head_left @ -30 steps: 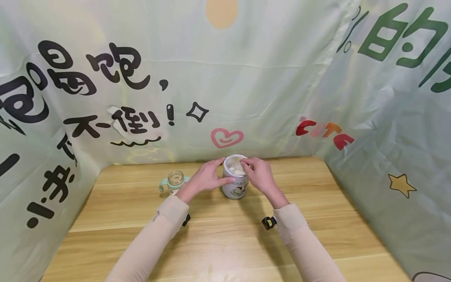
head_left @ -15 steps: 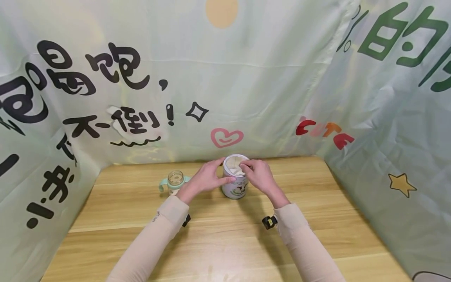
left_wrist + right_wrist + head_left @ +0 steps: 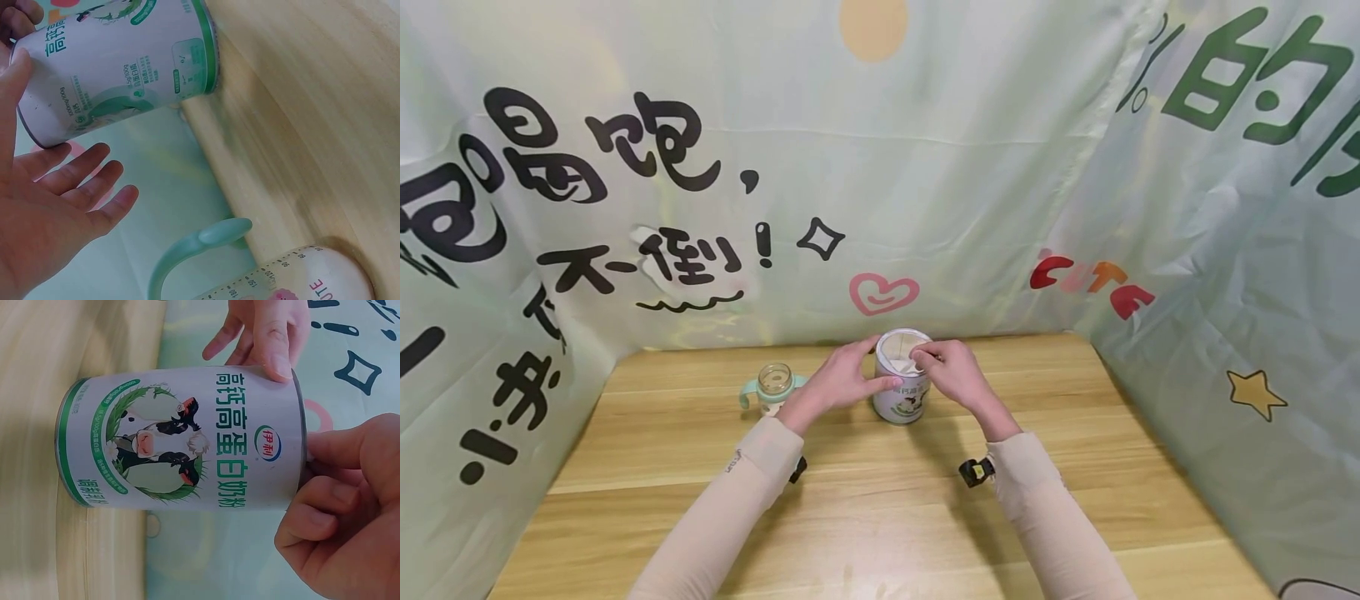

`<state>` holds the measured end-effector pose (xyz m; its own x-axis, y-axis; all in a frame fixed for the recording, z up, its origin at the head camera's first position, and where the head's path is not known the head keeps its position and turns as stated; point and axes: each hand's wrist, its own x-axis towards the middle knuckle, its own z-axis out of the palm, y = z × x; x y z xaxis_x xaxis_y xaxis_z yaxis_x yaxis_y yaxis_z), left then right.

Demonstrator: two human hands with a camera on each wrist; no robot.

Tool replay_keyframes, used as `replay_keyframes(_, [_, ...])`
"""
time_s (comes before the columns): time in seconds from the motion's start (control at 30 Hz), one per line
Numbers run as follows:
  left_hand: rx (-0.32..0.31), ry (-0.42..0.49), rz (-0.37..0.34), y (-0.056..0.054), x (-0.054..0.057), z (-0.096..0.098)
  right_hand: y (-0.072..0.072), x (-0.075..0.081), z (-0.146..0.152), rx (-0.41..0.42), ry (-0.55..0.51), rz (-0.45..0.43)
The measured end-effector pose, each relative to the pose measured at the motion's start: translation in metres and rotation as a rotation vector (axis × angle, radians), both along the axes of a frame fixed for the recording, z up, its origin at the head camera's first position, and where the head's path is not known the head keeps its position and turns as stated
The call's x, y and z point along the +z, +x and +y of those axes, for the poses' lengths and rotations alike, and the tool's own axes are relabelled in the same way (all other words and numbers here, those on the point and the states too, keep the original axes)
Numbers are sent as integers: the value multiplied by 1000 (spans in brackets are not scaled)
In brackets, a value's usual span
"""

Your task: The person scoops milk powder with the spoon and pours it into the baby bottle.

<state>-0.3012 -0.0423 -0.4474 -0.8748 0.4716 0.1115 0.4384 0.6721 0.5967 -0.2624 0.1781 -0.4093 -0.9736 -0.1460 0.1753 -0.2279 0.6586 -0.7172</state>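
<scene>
A white and green milk powder can [image 3: 901, 400] stands upright and uncovered near the back of the table, pale powder showing inside. My left hand [image 3: 844, 377] steadies it near the top, thumb against the front and index finger round the far side. In the left wrist view the other fingers of that hand are spread off the can. At the can's right rim my right hand [image 3: 953, 373] pinches a small white handle, apparently a scoop's [image 3: 311, 462], between thumb and curled fingers. The scoop's bowl is hidden inside the can.
Left of my left hand stands a baby bottle [image 3: 774, 380] without its top, with mint green handles. The wooden table [image 3: 880, 517] meets printed cloth walls [image 3: 970, 208] at the back and sides.
A second ago a white rounded shape showed above the powder; now the powder lies lower and flatter in view. My right hand has shifted very slightly; the left hand and can stay put.
</scene>
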Motion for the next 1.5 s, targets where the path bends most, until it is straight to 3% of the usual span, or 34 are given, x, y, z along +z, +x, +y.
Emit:
replay_keyframes(0.53, [2, 2, 5, 1, 0, 1, 0, 1, 3, -30, -135, -40])
replay_keyframes(1.03, [-8, -4, 2, 1, -1, 0, 4, 2, 4, 60, -159, -25])
replay_keyframes(1.13, [-7, 0, 1, 1, -1, 0, 4, 2, 5, 43, -172, -23])
replay_keyframes(1.5, [-7, 9, 4, 2, -1, 0, 5, 0, 9, -148, -209, -7])
